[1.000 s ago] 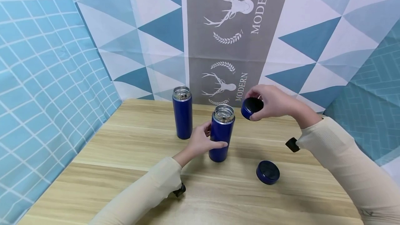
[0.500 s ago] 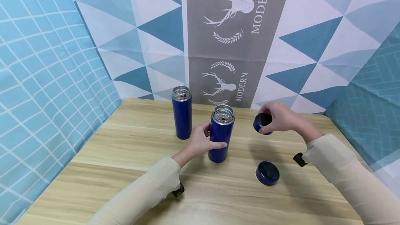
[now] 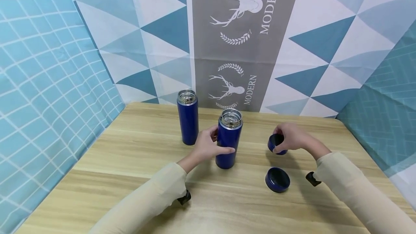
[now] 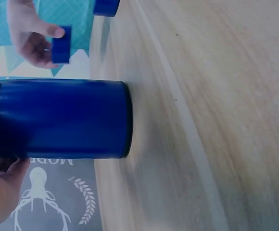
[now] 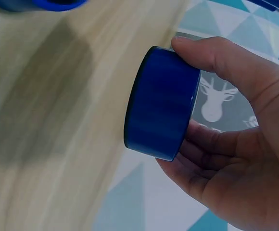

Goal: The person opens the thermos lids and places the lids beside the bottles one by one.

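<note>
Two blue bottles with bare metal mouths stand upright on the wooden table (image 3: 130, 136). My left hand (image 3: 208, 145) grips the nearer bottle (image 3: 229, 140) around its body, thumb across the front; its blue side fills much of the left wrist view. Behind and to the left is the other bottle (image 3: 188, 122). At the right, my right hand (image 3: 292, 137) pinches a round blue lid (image 5: 162, 103) by its rim, thumb on one side and fingers on the other. The right wrist view shows this lid held above the tabletop. A second lid (image 3: 277, 180) lies on the table in front of it.
A patterned cloth with deer prints (image 3: 227, 82) hangs behind the table's back edge. Blue tiled-print cloth (image 3: 48, 93) covers the left side, and teal cloth (image 3: 386, 125) the right. A black strap piece (image 3: 184, 197) hangs under the left wrist.
My right hand has carried the lid from beside the nearer bottle's mouth, to the right and down toward the table. The left hand keeps its grip on the bottle.
</note>
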Tool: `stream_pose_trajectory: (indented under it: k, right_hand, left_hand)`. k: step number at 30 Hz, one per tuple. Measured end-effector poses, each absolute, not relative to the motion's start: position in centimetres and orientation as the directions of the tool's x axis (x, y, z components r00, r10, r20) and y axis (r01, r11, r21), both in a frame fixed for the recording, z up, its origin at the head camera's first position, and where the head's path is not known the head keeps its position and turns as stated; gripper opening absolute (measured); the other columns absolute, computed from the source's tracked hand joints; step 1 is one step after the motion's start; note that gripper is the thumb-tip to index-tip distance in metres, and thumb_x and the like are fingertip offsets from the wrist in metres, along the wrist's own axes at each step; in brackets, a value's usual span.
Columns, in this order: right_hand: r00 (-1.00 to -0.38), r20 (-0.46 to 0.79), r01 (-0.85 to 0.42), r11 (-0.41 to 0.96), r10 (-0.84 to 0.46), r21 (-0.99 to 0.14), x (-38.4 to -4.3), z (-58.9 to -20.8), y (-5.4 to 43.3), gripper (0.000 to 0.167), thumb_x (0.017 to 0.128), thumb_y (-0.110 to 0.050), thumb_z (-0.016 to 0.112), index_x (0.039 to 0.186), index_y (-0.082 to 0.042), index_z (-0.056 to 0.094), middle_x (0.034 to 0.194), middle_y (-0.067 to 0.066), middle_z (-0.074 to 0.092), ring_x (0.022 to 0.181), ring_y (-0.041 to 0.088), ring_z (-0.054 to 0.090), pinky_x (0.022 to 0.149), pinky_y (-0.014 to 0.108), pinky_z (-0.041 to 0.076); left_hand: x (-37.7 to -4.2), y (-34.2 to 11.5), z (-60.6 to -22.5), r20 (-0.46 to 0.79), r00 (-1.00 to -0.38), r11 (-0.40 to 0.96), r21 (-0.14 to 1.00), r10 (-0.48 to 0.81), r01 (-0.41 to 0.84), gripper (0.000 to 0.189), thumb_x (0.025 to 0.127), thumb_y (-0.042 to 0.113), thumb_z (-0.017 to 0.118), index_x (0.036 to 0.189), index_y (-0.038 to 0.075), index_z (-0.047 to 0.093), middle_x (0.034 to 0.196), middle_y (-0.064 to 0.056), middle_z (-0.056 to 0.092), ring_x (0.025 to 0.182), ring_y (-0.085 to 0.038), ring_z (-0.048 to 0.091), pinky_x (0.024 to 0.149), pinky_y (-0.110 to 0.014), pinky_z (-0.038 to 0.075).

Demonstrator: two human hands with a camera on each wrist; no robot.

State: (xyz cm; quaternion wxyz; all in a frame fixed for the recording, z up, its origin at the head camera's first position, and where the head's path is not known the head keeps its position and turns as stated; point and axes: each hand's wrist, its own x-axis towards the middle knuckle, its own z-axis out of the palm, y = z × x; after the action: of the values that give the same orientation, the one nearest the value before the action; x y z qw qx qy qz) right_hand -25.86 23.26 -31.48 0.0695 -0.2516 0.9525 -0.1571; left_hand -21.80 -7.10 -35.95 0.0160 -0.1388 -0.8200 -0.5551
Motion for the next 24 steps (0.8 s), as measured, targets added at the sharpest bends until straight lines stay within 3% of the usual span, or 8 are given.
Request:
stream_pose_trajectory:
  k: [19,24]
  right_hand:
    - [-0.885,-0.067,-0.406,0.835,-0.461,-0.372,-25.6,-35.6,24.2,0.053,0.064,-0.027,0.087,0.097,0.004,0.061,0.089,0.013,0.065,0.077,0.02,0.058,0.066,0.029,0.051]
    - [-0.891,-0.079,-0.389,0.843,-0.446,-0.372,-25.3,-36.3,23.9,0.053,0.065,-0.028,0.087,0.097,0.004,0.06,0.088,0.012,0.064,0.078,0.021,0.058,0.067,0.032,0.052]
  left_hand:
    - [-25.4,-6.4,-34.5,0.244,-0.958,0.339,0.898,0.148,0.281,0.075,0.064,0.025,0.09,0.128,0.007,0.057,0.126,-0.009,0.065,0.118,-0.025,0.062,0.102,-0.039,0.051]
    - [-26.8,-6.2,-35.0,0.263,-0.958,0.348,0.893,0.112,0.285,0.07,0.063,0.026,0.09,0.123,0.008,0.059,0.12,-0.008,0.068,0.111,-0.024,0.066,0.096,-0.038,0.055]
